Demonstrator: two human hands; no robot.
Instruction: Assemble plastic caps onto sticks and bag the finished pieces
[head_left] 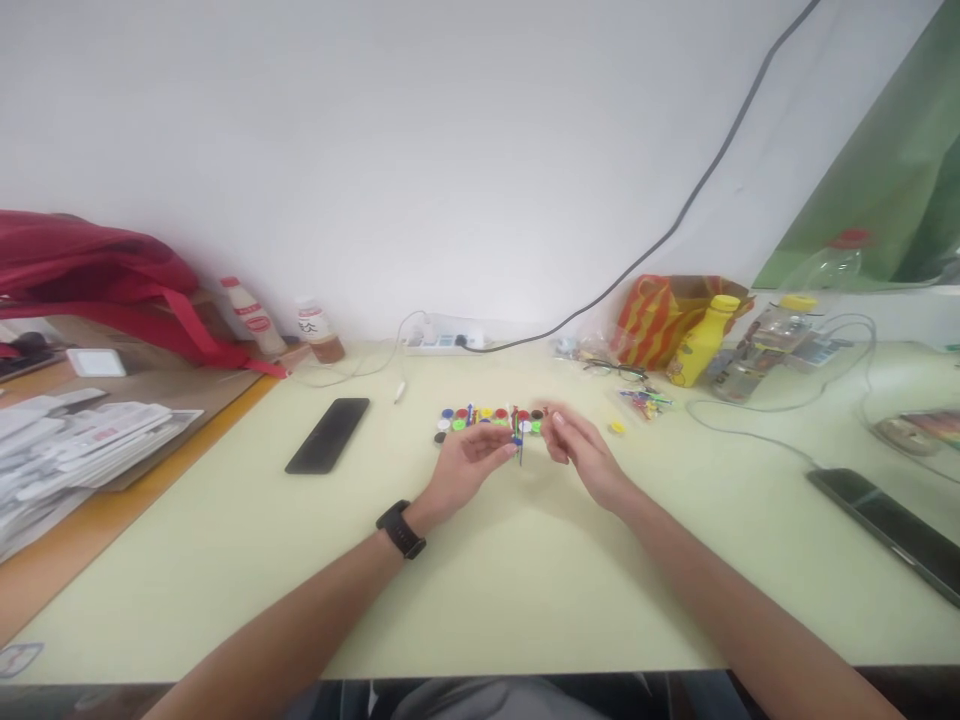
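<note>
Over the table's middle, my left hand (474,462), with a black watch on its wrist, pinches a small blue plastic piece (518,443) with thin upright parts between thumb and fingertips. Just right of it, my right hand (581,447) is closed, thumb against fingers. A small reddish bit shows blurred at its fingertips; its kind is unclear. Behind the hands lie rows of small round discs (501,413) in red, blue, yellow, green, white and black, with a few small upright pieces among them. My fingers hide part of the rows.
A pile of small coloured plastic pieces (646,402) and a yellow disc (616,428) lie to the right. Glasses (616,370), a yellow bottle (702,342) and clear bottles stand behind. Phones lie left (328,436) and right (885,525). A power strip (444,338) sits by the wall.
</note>
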